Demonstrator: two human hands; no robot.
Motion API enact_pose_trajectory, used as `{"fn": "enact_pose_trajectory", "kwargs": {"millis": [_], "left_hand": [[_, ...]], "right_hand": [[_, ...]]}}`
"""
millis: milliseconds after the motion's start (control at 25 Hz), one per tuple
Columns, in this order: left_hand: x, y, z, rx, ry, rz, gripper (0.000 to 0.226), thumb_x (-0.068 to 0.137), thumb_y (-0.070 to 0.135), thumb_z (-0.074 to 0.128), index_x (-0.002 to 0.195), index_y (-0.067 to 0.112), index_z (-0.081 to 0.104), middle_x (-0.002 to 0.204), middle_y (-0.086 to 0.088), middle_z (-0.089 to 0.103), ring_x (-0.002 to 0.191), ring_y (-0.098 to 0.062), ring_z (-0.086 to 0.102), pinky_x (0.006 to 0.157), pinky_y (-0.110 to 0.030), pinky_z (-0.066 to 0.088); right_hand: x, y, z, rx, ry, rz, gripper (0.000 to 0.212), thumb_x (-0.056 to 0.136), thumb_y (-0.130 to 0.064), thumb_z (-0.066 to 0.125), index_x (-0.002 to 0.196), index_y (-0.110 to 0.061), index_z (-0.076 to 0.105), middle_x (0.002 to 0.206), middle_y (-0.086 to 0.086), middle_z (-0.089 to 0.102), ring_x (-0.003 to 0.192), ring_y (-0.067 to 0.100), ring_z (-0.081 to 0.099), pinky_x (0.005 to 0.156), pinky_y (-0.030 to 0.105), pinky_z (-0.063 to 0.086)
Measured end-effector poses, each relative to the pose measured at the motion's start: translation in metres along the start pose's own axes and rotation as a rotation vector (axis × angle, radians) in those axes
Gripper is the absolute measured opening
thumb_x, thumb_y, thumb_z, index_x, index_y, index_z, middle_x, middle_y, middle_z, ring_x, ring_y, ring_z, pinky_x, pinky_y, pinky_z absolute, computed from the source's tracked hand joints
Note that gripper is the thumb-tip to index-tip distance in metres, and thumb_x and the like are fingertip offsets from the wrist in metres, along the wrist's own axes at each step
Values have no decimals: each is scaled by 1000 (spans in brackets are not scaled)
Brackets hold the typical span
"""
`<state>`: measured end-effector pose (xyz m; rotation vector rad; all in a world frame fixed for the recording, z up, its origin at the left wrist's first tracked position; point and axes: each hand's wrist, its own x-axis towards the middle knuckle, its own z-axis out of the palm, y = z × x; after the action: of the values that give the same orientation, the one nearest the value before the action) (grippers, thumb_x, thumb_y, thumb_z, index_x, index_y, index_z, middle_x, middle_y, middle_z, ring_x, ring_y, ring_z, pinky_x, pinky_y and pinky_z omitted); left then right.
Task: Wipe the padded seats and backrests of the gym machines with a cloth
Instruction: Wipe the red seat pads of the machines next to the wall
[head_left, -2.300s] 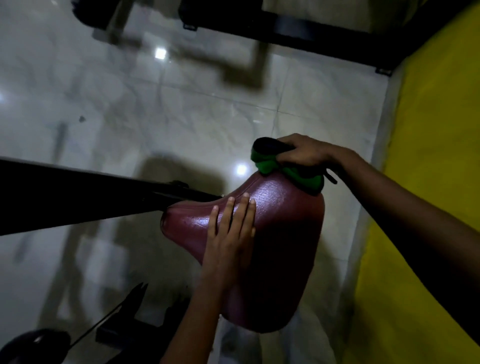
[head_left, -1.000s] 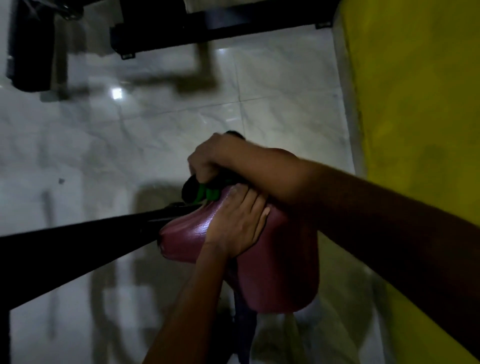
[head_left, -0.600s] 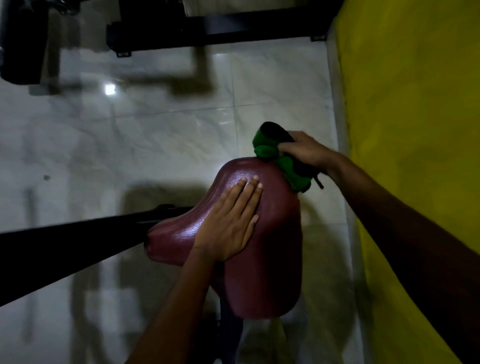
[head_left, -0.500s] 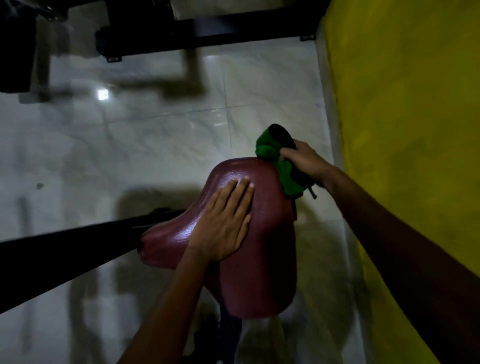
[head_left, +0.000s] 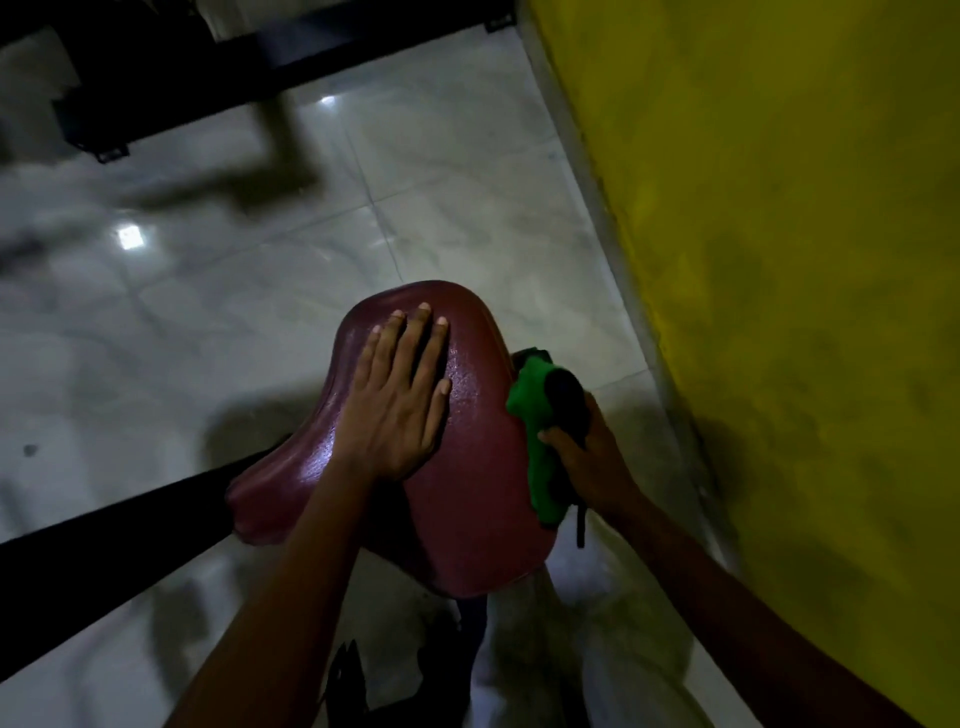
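The maroon padded seat (head_left: 467, 467) stands on its post over the tiled floor (head_left: 234, 322), just beside the yellow wall (head_left: 779, 260); its pebbled vinyl looks glossy, likely slick and yielding a little over a firm base. The left hand (head_left: 400, 405) lies flat on the top with fingers (head_left: 415, 343) straight, steadying it. The right hand (head_left: 587, 462) clenches a soft, light green cloth (head_left: 535, 415), bunched with something dark, against the seat's right edge, and that balled grip should suit rubbing the rim.
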<state>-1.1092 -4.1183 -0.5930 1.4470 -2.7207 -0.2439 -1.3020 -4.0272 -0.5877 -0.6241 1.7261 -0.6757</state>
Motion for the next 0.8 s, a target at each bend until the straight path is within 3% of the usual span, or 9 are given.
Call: {"fn": "enact_pose_trajectory", "kwargs": {"millis": [120,280,480,600,720,800], "left_hand": [[-2,-1,1,0,-6,-37,56,98,32,29,144,1,34,151,-21,31,139,-37,24,115,-44,13],[-2,0,2,-6,-9,-54,56,98,32,28,146,2,32,152,-20,28,141,-35,21,116,-44,11],[-4,0,2,-5,14,-27,56,98,33,29,144,2,35,151,-20,31,139,-37,27,116,-47,17],[-3,1,3,-4,40,-24,55,98,32,31,143,2,37,150,-20,33,139,-37,28,116,-47,17],[-2,1,2,8,35,-27,55,98,32,31,144,3,36,150,-19,32,139,-37,27,116,-47,17],[-2,-1,2,20,27,39,55,98,35,30,145,6,36,151,-16,34,139,-35,28,115,-50,16]], "right_hand": [[57,-44,19,-76,37,-139,42,85,-17,60,125,-8,49,120,17,54,104,22,55,87,33,44],[116,-112,43,-260,-52,-294,34,88,-18,55,122,-12,55,115,10,59,98,21,57,79,28,43],[58,-41,14,-77,5,-162,36,87,-18,58,121,-11,50,110,9,55,99,20,56,88,33,47],[2,22,0,76,-24,17,37,87,-11,59,122,-12,47,111,10,59,92,13,58,82,26,52],[-35,52,-4,121,21,121,35,87,-5,59,120,-11,50,112,15,59,96,24,61,70,18,53],[-23,42,-2,98,21,106,30,88,-4,57,116,-11,52,104,11,61,96,28,60,69,21,52]]}}
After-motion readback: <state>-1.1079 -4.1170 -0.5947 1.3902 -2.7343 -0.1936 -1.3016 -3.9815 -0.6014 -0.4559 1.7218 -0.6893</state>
